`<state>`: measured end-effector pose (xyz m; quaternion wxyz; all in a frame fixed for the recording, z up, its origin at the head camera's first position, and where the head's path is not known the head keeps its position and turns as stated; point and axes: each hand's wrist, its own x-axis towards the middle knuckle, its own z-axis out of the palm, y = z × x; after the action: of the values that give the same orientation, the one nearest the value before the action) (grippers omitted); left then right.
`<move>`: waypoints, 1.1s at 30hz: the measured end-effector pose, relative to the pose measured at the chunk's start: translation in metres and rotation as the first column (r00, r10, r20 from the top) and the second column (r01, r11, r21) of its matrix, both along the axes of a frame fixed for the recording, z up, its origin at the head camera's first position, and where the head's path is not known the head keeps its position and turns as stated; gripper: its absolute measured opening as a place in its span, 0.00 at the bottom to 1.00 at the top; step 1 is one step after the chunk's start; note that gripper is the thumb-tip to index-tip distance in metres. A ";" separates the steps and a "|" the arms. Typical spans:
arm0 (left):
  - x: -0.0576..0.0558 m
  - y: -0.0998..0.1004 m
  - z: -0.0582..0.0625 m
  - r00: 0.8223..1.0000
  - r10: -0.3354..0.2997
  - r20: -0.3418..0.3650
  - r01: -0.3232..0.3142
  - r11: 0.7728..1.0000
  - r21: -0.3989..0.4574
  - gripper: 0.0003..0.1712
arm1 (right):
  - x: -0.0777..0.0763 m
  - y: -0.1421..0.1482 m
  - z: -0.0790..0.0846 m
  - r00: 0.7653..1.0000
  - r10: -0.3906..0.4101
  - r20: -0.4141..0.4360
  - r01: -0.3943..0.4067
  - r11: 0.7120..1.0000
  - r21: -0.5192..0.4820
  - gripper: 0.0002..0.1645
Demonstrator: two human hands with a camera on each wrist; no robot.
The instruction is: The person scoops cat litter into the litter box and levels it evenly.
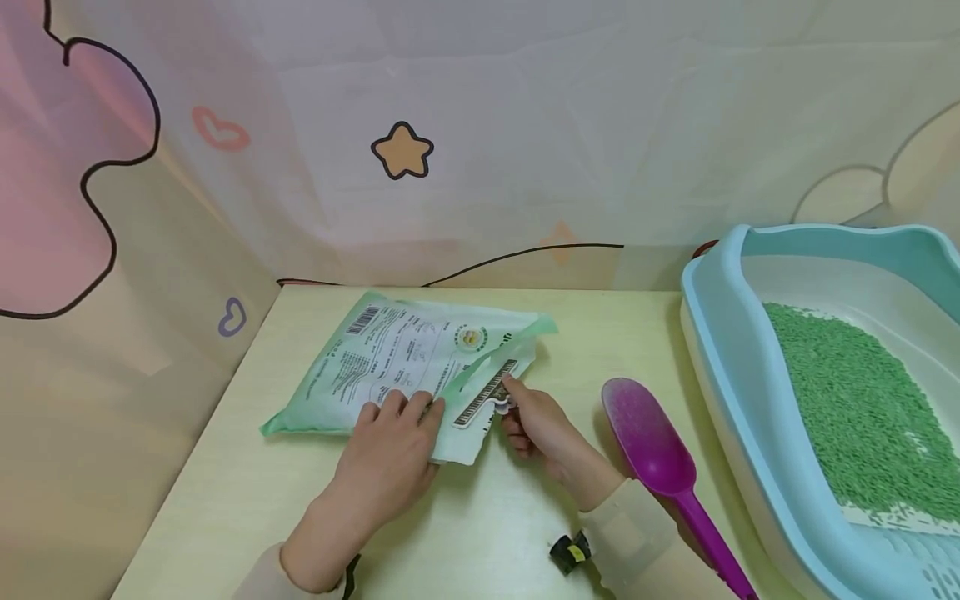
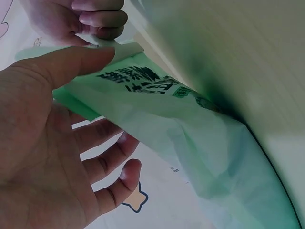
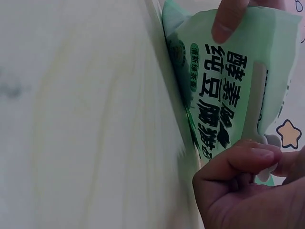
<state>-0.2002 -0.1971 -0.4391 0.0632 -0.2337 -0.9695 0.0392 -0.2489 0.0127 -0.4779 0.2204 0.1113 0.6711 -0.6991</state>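
Observation:
A pale green bag of cat litter [image 1: 397, 358] lies at the left of the table, its near right end folded over. Across that fold runs a long bag clip [image 1: 483, 397] with a black-and-white striped strip; its pale back bar shows in the right wrist view. My left hand [image 1: 393, 446] holds the folded end, thumb on the bag's printed underside and fingers over the top. My right hand [image 1: 547, 429] pinches the clip's scalloped white end [image 3: 270, 155] between thumb and curled index finger. In the left wrist view the bag's body hangs past my thumb, crumpled.
A purple scoop [image 1: 652, 437] lies right of my right forearm. Beyond it stands a blue-rimmed litter tray [image 1: 772, 392] holding green pellets [image 1: 862, 408]. A small black object with a yellow mark [image 1: 572, 552] lies by my right sleeve. A printed cloth backdrop [image 1: 510, 150] rises behind the table.

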 end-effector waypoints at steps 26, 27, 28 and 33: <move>-0.001 -0.004 0.001 0.999 -0.005 0.046 0.004 1.000 0.024 0.49 | 0.002 0.011 0.004 0.995 0.081 -0.062 -0.064 0.970 0.235 0.18; -0.001 -0.004 0.001 0.999 -0.006 0.050 0.005 1.000 0.026 0.50 | 0.002 0.012 0.004 0.995 0.080 -0.067 -0.062 0.968 0.244 0.19; 0.000 -0.004 0.002 0.998 -0.006 0.056 0.005 1.000 0.030 0.50 | 0.002 0.012 0.005 0.994 0.078 -0.070 -0.058 0.966 0.253 0.20; -0.001 -0.008 0.007 0.994 -0.003 0.108 -0.005 0.997 0.082 0.57 | 0.002 0.018 0.009 0.995 0.050 -0.085 -0.023 0.956 0.294 0.22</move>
<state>-0.2009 -0.2046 -0.4323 0.0202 -0.2323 -0.9724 -0.0132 -0.2465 0.0302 -0.4689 0.1835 0.0981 0.7783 -0.5924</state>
